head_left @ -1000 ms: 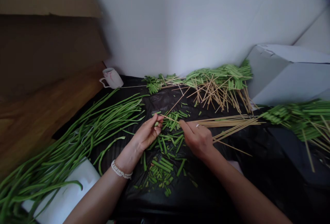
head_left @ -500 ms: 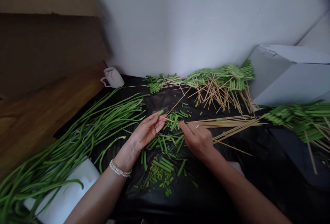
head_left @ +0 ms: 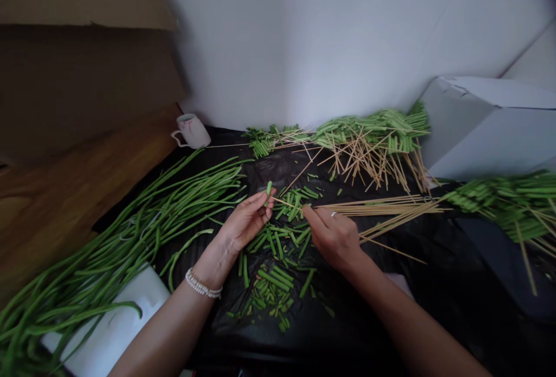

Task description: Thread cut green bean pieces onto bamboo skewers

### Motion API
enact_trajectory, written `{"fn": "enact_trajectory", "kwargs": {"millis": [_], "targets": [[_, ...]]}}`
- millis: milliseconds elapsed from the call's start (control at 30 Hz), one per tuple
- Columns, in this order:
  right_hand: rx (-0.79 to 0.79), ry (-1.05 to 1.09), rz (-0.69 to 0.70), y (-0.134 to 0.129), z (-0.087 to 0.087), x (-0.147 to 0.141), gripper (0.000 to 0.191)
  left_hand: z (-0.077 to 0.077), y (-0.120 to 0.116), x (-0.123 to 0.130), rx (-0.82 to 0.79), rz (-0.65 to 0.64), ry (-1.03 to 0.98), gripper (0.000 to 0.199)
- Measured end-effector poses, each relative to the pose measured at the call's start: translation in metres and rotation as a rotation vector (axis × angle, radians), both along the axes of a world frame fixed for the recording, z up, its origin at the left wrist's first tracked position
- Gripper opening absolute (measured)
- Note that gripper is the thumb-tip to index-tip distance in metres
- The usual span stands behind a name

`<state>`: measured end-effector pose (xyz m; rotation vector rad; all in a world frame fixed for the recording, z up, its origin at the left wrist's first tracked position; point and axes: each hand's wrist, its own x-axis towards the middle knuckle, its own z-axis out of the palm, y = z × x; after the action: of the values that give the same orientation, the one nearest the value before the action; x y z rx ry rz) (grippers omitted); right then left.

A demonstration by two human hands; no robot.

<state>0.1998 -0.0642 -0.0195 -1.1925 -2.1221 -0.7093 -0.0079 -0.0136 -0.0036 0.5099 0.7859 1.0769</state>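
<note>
My left hand (head_left: 248,219) pinches a short piece of green long bean (head_left: 269,188), held upright between thumb and fingers. A thin wooden skewer (head_left: 284,201) runs from that piece to my right hand (head_left: 330,234), whose fingers are closed around it. The skewer's tip meets the bean; whether it has gone through I cannot tell. Below and between the hands lie many cut bean pieces (head_left: 278,277) on black plastic sheeting (head_left: 269,342). Just past my right hand, loose wooden skewers (head_left: 382,208) lie in a bundle.
Long uncut beans (head_left: 174,203) spread along the left, partly over a white box-like object (head_left: 125,313). A mug (head_left: 192,131) stands at the back left. Skewered bean pieces (head_left: 377,128) are piled by the wall, with another pile (head_left: 508,197) at right near a white box (head_left: 490,122).
The bean piece in my left hand has turned from slanted to upright, and the left fingers have shifted slightly left. My right hand has stayed almost still with the skewer.
</note>
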Motion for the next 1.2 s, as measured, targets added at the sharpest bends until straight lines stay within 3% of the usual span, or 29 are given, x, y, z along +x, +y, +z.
{"fn": "enact_trajectory", "kwargs": {"millis": [800,1200], "targets": [[-0.03,-0.016,-0.034,0.001,0.0002,-0.0005,0.026,-0.0024,-0.002,-0.0006,0.101,0.009,0.066,0.023],[-0.039,-0.015,-0.028,0.0005,0.0,-0.0005,0.026,-0.0029,-0.0005,0.0,0.053,0.068,0.054,0.022]]}}
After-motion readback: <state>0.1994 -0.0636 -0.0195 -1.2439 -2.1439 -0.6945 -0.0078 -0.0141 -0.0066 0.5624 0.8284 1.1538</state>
